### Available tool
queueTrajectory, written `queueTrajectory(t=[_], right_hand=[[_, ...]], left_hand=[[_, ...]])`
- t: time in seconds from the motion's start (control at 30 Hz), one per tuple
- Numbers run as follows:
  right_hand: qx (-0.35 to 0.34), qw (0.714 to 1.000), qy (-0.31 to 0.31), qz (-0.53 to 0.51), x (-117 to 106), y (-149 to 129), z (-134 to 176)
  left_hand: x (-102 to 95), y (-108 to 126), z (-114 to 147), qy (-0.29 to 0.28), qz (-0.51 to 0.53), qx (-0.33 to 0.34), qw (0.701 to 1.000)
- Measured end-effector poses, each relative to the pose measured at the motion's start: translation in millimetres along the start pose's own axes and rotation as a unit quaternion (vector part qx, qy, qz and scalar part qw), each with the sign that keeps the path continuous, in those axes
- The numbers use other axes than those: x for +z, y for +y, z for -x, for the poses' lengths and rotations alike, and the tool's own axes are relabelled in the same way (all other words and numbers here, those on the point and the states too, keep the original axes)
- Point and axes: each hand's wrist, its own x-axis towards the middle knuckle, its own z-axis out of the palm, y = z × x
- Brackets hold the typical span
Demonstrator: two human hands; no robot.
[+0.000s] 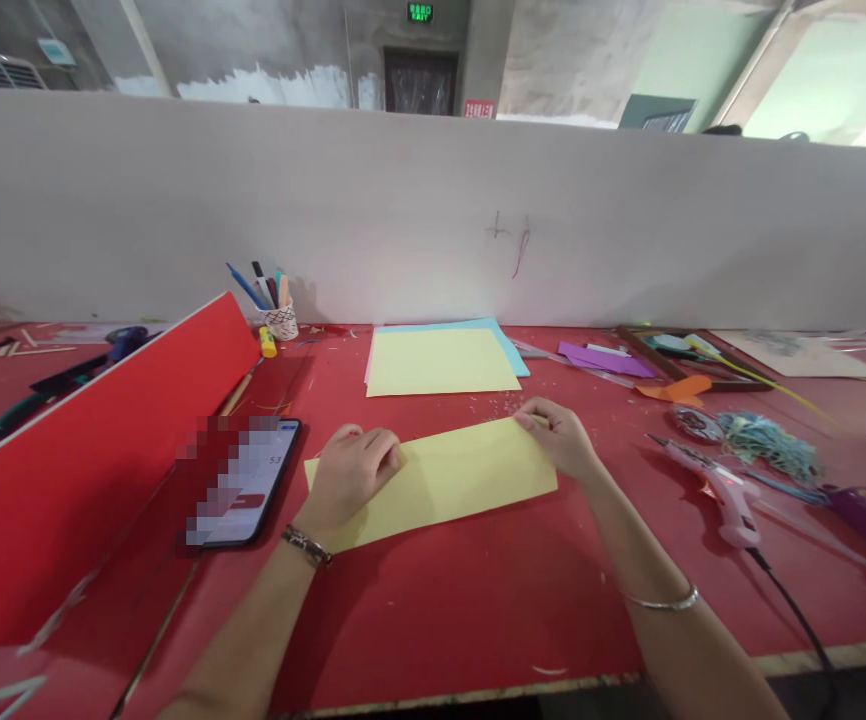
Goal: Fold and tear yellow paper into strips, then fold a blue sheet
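A long strip of yellow paper [455,478] lies slightly slanted on the red table in front of me. My left hand [354,470] rests on its left part with the fingers curled in; whether they pinch the sheet is hidden. At the upper right corner, my right hand [557,435] pinches the edge of the paper between thumb and fingers. Just behind the strip is a stack of coloured sheets, with a yellow sheet [440,362] on top and a light blue sheet [512,350] showing beneath it.
Left stands a red board [118,450], with a phone [253,490] beside it. Farther back are a pen cup [280,320] and a yellow glue stick [267,342]. To the right lie a pink glue gun [722,495], blue-green yarn [770,445] and purple paper [605,360]. A white partition [403,210] closes the back.
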Motion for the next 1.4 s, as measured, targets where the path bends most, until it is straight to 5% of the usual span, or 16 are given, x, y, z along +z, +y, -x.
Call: queueTrajectory(t=[0.3, 0.73, 0.93, 1.07, 1.23, 1.4], right_hand=[[-0.068, 0.98, 0.031, 0.186, -3.0, 8.3, 0.5], [-0.053, 0.953, 0.065, 0.292, -2.3, 20.1, -0.7], [-0.078, 0.928, 0.063, 0.358, -3.5, 24.4, -1.5], [-0.131, 0.91, 0.049, 0.391, 5.0, 19.7, 2.1], [-0.149, 0.939, -0.057, 0.304, 33.7, 0.6, 14.6], [-0.171, 0.956, -0.079, 0.224, 60.2, -16.4, 25.0]], left_hand=[[-6.4, -12.7, 0.1, -0.143, 0.002, -0.052, 0.988], [-15.4, -17.1, -1.0, -0.221, 0.022, -0.162, 0.961], [-15.1, -20.3, 0.1, -0.211, 0.006, -0.228, 0.951], [-11.6, -15.7, 0.6, -0.182, 0.018, -0.193, 0.964], [-7.3, -6.0, 2.0, -0.141, 0.073, -0.111, 0.981], [-5.1, 6.3, 2.6, -0.121, 0.142, -0.08, 0.979]])
